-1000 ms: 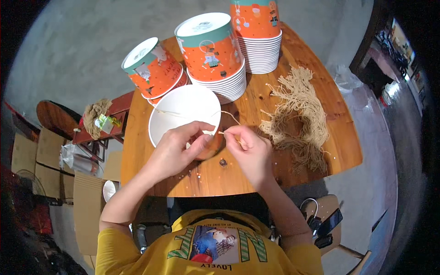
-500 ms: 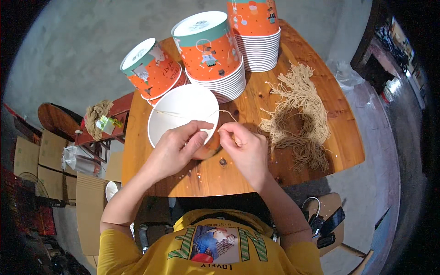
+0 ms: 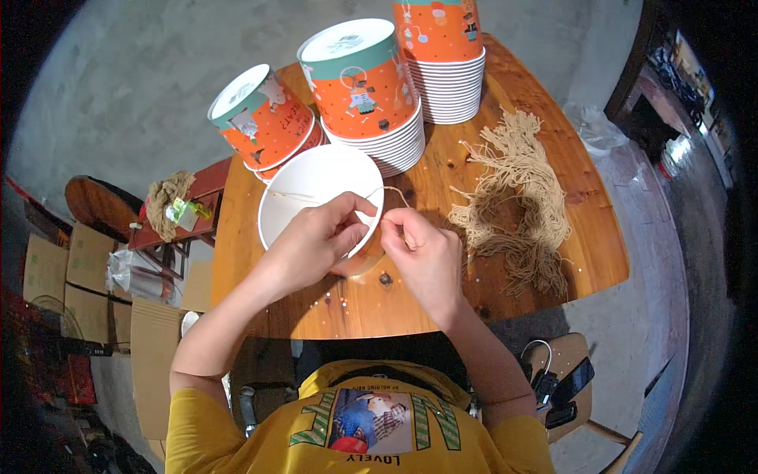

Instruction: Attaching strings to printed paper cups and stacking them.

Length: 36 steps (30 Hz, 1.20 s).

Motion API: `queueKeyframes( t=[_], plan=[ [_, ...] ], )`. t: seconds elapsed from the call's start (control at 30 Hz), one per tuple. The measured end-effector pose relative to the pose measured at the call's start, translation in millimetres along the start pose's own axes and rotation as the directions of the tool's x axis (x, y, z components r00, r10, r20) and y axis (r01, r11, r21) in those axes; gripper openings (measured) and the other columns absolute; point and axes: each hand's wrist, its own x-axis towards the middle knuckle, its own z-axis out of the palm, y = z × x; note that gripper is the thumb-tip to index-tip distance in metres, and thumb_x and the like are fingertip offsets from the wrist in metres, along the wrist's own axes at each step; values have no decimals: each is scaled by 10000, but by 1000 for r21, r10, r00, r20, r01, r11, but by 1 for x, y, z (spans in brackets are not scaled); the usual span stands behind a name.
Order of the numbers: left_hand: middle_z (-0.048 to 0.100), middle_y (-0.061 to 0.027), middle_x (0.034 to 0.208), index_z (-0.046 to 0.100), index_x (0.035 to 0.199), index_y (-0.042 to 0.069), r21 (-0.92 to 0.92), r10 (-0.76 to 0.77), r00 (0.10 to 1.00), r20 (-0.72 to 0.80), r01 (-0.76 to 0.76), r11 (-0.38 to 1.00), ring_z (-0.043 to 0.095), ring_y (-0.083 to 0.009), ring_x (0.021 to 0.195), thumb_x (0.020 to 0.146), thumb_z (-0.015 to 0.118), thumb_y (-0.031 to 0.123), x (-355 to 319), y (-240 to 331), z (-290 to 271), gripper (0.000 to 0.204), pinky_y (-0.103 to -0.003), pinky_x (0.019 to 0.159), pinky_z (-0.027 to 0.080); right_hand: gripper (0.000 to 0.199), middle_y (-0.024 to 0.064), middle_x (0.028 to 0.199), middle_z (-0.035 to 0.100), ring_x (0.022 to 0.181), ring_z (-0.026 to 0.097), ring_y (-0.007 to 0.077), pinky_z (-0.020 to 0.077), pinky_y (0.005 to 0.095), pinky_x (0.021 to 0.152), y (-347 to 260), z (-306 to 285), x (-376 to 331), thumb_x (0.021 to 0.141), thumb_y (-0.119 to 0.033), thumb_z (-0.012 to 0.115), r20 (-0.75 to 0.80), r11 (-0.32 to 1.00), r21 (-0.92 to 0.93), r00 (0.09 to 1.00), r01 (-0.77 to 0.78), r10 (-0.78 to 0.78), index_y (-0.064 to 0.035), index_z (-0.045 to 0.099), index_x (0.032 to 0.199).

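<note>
A paper bucket (image 3: 304,178), white inside, leans toward me at the table's near side, its mouth facing up. A thin beige cord (image 3: 393,189) loops over its right rim, and another length of it lies inside. My left hand (image 3: 322,237) reaches over the bucket's mouth, thumb and index finger curled toward each other by the right inner wall. What they hold is hidden. Just outside that rim, my right hand (image 3: 426,257) pinches the cord between thumb and forefinger. To its right lies a bundle of beige cords (image 3: 525,182).
Behind the bucket stand orange-and-green paper buckets upside down: a short stack (image 3: 264,118), a middle stack (image 3: 355,87) and a tall stack (image 3: 442,71). Small white bits dot the wooden table (image 3: 371,312). A stool (image 3: 568,363) with a phone stands at lower right; cardboard boxes (image 3: 87,276) are at left.
My left hand's index finger and thumb have shifted slightly up and right along the bucket's inner wall. The bucket has moved a little right. My right hand keeps its pinch on the cord.
</note>
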Motion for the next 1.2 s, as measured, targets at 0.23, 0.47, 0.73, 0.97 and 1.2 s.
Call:
queueKeyframes(
  t=[0.23,0.47,0.73,0.97,1.2],
  plan=[
    [628,-112,727,533,977,16,19,104,994,21,-105,994,619,-194,669,920,557,114,11,-8,3,116,-330,619,474,76,149,702,638,648,650,338,511,431,541,0,-1,3,836,-148,633,30,997,-64,999,30,-28,-87,589,851],
    [571,-77,717,498,931,33,123,130,992,8,-130,984,556,-136,681,941,532,149,15,-13,3,122,-303,643,457,79,144,695,636,640,641,347,492,456,549,3,-6,8,859,-162,617,131,999,-43,991,21,-15,-93,585,881],
    [617,-82,908,464,909,64,-465,68,996,-59,-88,881,589,-142,778,930,494,141,14,-27,-14,86,-262,665,505,111,77,719,583,635,547,126,447,288,590,8,-20,23,939,-114,531,202,990,140,979,-8,-20,-29,556,1005],
    [617,-110,959,486,998,20,-854,-42,997,69,81,514,617,-149,848,936,515,94,19,-21,-6,101,-269,792,524,91,23,682,546,589,483,61,393,237,524,16,-17,37,891,-31,571,339,953,300,929,41,-146,-24,543,977],
    [621,-73,909,547,1000,-23,-761,13,1000,21,8,649,611,-124,840,919,570,86,15,-27,-3,138,-255,779,515,99,-34,704,501,609,430,26,357,198,549,-3,-22,44,890,7,544,428,958,287,896,-12,-117,-25,541,984]
  ],
)
